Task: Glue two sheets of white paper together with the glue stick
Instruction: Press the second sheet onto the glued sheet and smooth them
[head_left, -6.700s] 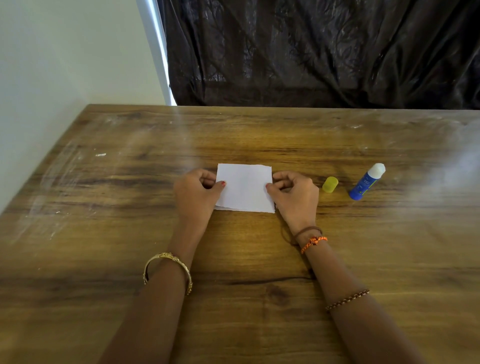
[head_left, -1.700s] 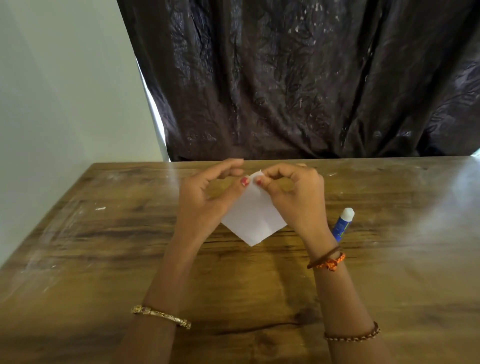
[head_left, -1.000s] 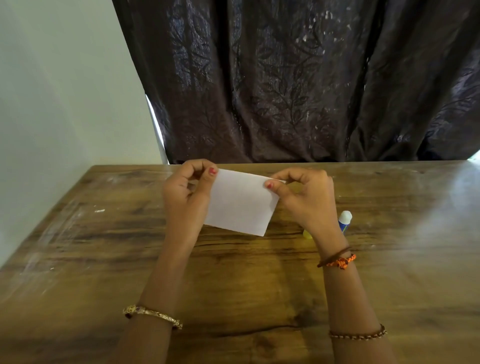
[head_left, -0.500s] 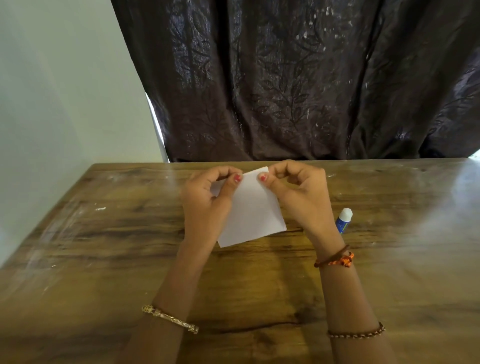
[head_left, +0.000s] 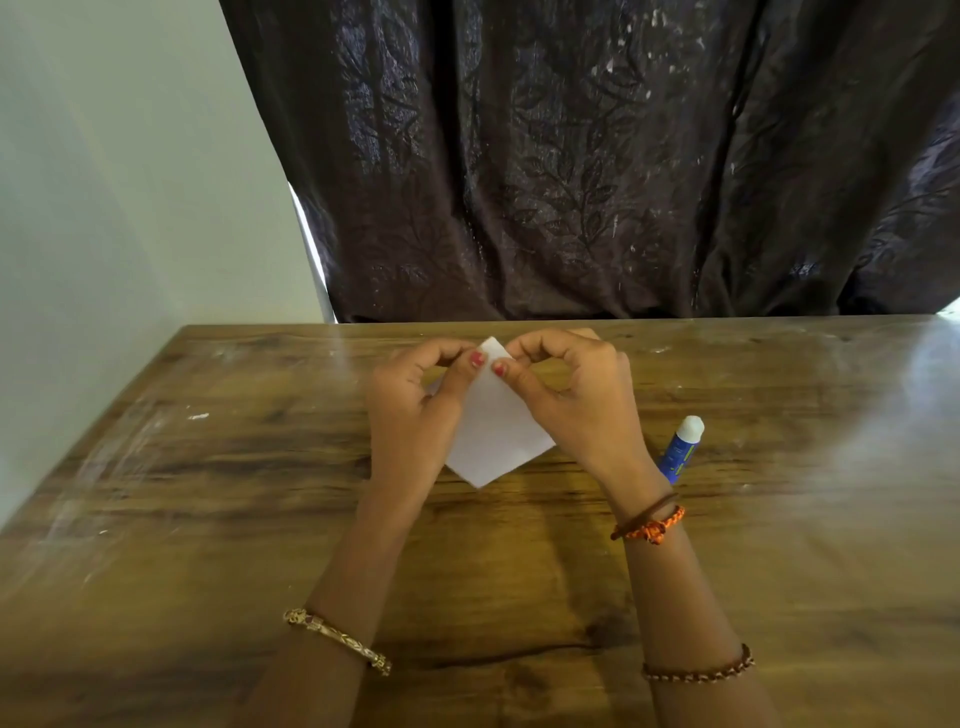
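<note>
paper (head_left: 496, 431) pinched at top corner | left hand (head_left: 410, 410) + right hand (head_left: 576, 405) | above table (head_left: 208, 493)

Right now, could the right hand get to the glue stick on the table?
Probably yes. The glue stick lies on the table just beside the right hand, with nothing between them. But that hand and the left hand are pinching the paper, so it must let go first.

Glue stick (head_left: 679, 452) label has yellow print (too small), no legible txt.
</note>
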